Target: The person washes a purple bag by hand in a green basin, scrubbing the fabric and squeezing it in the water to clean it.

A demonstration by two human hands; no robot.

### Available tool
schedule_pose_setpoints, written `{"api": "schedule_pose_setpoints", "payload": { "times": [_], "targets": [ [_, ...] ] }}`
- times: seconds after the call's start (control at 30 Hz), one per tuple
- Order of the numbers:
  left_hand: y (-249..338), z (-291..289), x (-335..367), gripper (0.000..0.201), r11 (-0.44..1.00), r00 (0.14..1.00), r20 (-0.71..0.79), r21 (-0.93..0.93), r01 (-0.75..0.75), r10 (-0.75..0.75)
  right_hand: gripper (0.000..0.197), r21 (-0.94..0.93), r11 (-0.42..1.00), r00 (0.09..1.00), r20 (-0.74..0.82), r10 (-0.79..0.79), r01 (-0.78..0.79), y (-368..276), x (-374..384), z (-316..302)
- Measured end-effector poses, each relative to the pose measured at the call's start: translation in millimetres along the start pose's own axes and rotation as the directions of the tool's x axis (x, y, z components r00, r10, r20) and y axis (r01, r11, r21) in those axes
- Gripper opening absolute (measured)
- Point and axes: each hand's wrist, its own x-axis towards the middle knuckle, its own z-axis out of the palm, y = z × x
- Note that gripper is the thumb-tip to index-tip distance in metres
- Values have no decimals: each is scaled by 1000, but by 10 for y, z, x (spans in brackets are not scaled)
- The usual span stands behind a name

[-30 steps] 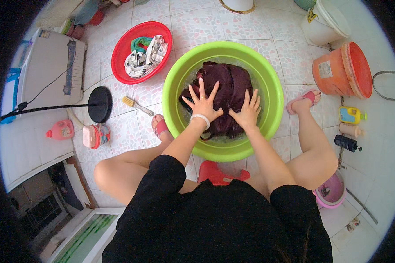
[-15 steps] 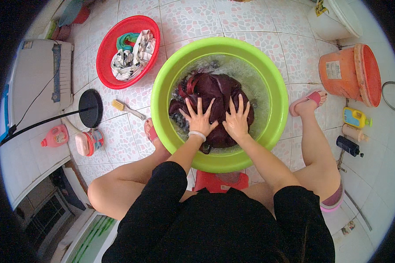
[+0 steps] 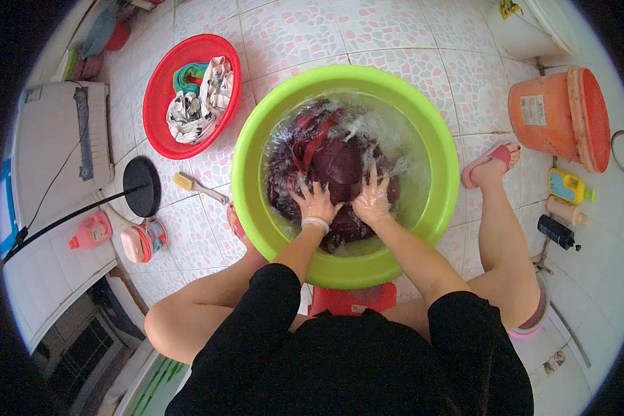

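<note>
A large lime-green basin [image 3: 253,243] of water stands on the floor in front of me. In it lies a dark maroon garment [image 3: 338,166], partly under water, with a brighter red strip [image 3: 315,145] near its far side. My left hand [image 3: 315,202] presses on the near left of the cloth, fingers spread, a pale bracelet at its wrist. Close beside it, my right hand [image 3: 373,200] is pushed down on the cloth with its fingers spread too. Both palms face down and look wet, and some fingertips dip below the surface.
A red basin [image 3: 150,128] holding white patterned cloth [image 3: 191,111] and green cloth stands at far left. A scrubbing brush [image 3: 200,188] lies nearby. An orange bucket [image 3: 544,118] and several bottles [image 3: 567,186] line the right side. A red stool [image 3: 353,299] is at the basin's near edge.
Both hands have pushed the garment down into the water. The water now splashes and ripples over the cloth, and more of the red strip shows.
</note>
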Motion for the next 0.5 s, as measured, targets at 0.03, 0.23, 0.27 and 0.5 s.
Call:
{"api": "schedule_pose_setpoints", "payload": {
  "times": [0.03, 0.23, 0.27, 0.5],
  "targets": [
    [13, -48, 43, 54, 1000, 997, 73, 20, -1, 0, 51, 23, 1000, 994, 105, 7, -9, 22, 42, -33],
    [39, 204, 452, 54, 985, 997, 78, 175, -4, -9, 56, 197, 957, 899, 422, 113, -213, 247, 431, -61],
    [58, 148, 532, 54, 983, 997, 75, 181, -9, -5, 56, 232, 929, 868, 473, 150, -287, 291, 469, -66],
    [70, -145, 960, 52, 999, 999, 34, 16, -40, 39, 46, 271, 939, 946, 297, 130, -214, 505, 860, 121]
  ]
}}
